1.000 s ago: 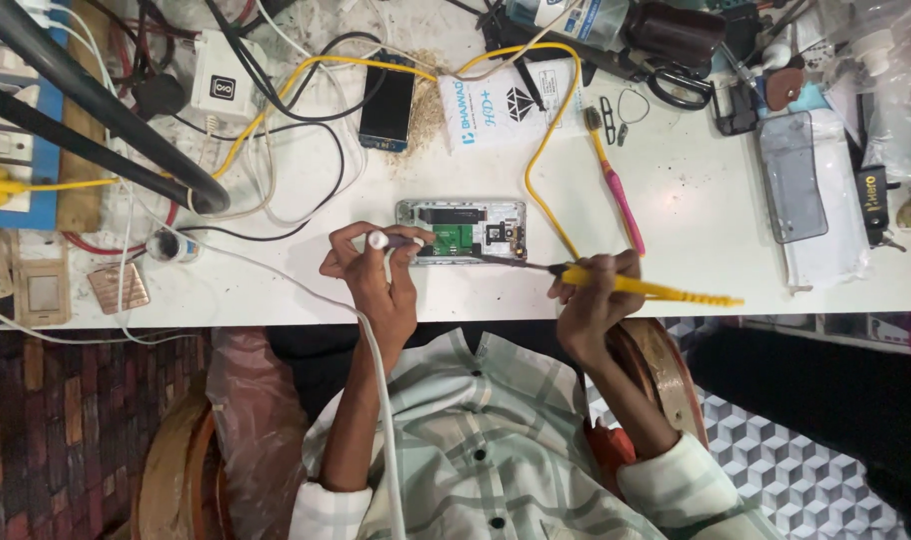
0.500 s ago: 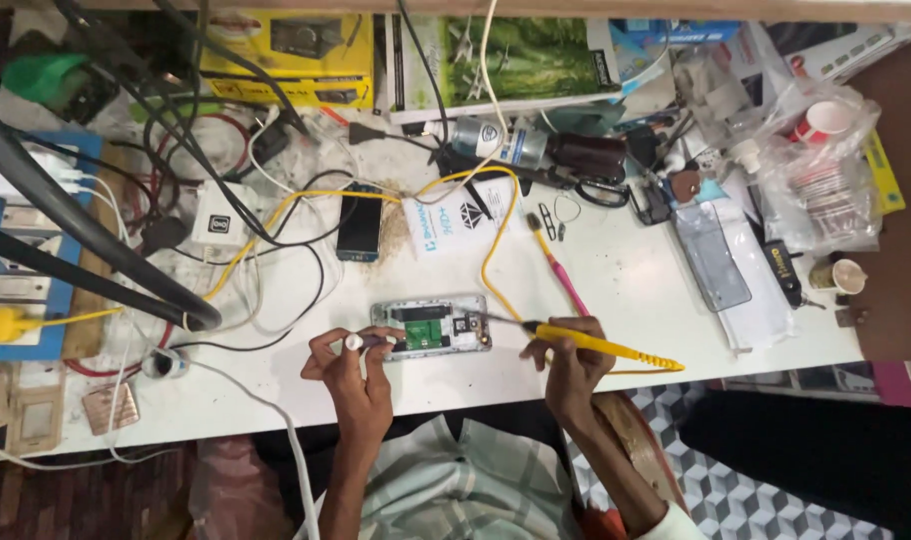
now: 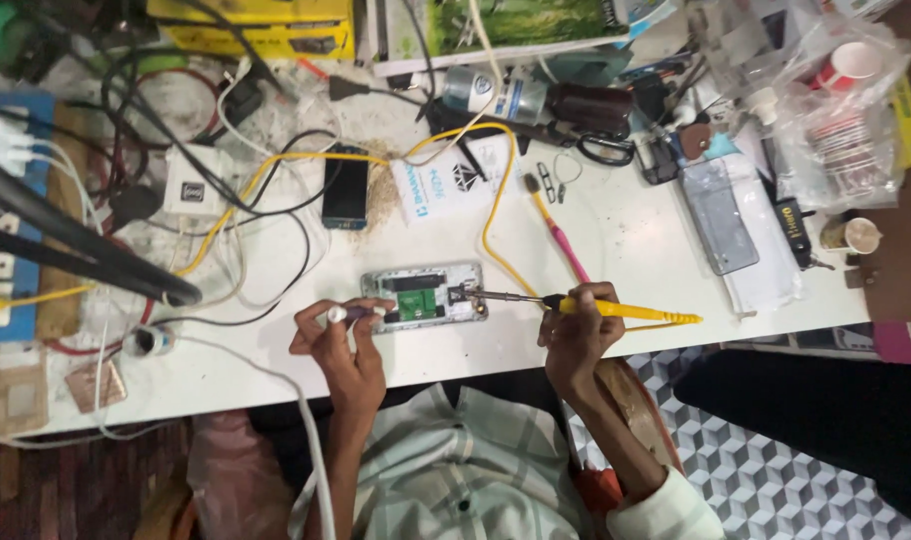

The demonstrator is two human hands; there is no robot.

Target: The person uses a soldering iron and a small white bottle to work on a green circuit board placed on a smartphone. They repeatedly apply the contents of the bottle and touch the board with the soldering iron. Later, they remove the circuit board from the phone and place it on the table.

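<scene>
Near the middle of the frame, on the white counter (image 3: 616,235), lies an opened phone with a silver frame and a green circuit board (image 3: 423,297). The right hand (image 3: 579,330) has its fingers wrapped around a yellow-handled soldering iron (image 3: 616,310), whose metal tip reaches the phone's right end. The left hand (image 3: 341,335) pinches a thin white-tipped probe on a white cable (image 3: 344,313) at the phone's left end. A black phone (image 3: 346,188) lies further up, among tangled cables.
</scene>
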